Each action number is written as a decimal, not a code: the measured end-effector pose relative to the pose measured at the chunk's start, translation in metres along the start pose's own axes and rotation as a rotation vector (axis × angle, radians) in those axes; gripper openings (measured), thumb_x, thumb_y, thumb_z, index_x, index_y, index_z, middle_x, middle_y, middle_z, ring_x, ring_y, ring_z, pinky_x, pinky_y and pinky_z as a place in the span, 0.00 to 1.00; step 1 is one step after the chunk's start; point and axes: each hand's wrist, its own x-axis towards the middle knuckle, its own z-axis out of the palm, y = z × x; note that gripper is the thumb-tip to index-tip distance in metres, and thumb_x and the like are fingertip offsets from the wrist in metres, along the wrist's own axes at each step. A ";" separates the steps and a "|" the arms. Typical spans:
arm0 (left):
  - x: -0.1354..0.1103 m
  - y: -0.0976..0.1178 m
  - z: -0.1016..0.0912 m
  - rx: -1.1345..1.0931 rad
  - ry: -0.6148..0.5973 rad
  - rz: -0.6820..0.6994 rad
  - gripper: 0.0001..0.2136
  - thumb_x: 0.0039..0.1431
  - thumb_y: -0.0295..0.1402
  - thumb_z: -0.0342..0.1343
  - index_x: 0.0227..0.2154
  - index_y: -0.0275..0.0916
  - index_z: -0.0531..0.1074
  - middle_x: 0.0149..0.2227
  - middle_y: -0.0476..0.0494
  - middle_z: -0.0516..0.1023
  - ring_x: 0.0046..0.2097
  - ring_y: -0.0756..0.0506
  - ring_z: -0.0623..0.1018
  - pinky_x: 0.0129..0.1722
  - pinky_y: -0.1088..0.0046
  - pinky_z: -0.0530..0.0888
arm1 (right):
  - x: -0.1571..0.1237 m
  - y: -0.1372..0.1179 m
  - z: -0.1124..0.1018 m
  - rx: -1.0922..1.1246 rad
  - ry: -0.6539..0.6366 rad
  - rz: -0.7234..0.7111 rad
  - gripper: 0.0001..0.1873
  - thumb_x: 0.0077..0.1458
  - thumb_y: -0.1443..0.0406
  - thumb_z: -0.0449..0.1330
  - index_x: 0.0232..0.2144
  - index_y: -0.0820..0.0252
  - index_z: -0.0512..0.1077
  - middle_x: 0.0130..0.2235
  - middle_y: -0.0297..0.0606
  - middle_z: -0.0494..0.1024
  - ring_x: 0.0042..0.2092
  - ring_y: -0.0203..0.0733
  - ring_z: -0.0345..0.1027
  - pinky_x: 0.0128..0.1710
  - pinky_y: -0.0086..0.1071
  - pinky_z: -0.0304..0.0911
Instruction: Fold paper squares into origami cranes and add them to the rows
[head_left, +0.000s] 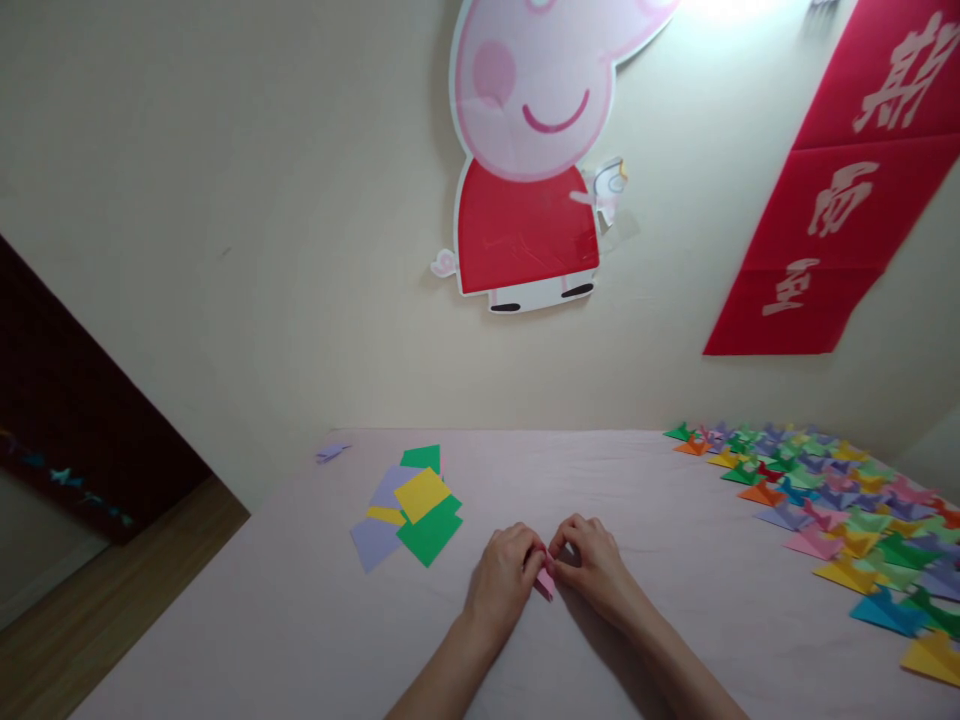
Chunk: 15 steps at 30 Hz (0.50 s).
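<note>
My left hand (501,578) and my right hand (592,562) meet over the pink table (300,610), fingers curled and pinched together on a small folded pink paper (545,582). Only a corner of the paper shows below the fingertips; the rest is hidden by the fingers. To the left of my hands lies a loose pile of flat paper squares (409,505) in green, yellow and lilac.
Several folded paper figures (840,515) in many colours cover the table's right side. A single lilac folded piece (331,451) lies at the far left edge. The wall behind carries a cartoon pig cutout (529,160) and a red banner (847,190). Wooden floor (112,600) lies left.
</note>
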 end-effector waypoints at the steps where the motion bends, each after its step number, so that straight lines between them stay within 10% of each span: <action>1: 0.000 -0.001 -0.001 -0.007 -0.005 0.003 0.08 0.61 0.24 0.50 0.29 0.40 0.71 0.33 0.49 0.76 0.38 0.47 0.74 0.41 0.71 0.65 | 0.000 0.000 0.001 -0.003 0.004 0.003 0.03 0.51 0.65 0.60 0.27 0.54 0.75 0.37 0.37 0.76 0.43 0.48 0.64 0.45 0.39 0.56; 15: 0.001 0.003 -0.010 -0.088 -0.016 -0.008 0.09 0.64 0.28 0.48 0.31 0.41 0.71 0.34 0.50 0.76 0.38 0.47 0.75 0.40 0.72 0.67 | 0.004 -0.002 0.002 0.000 0.005 0.034 0.04 0.50 0.67 0.62 0.27 0.52 0.76 0.38 0.35 0.77 0.45 0.47 0.65 0.45 0.38 0.54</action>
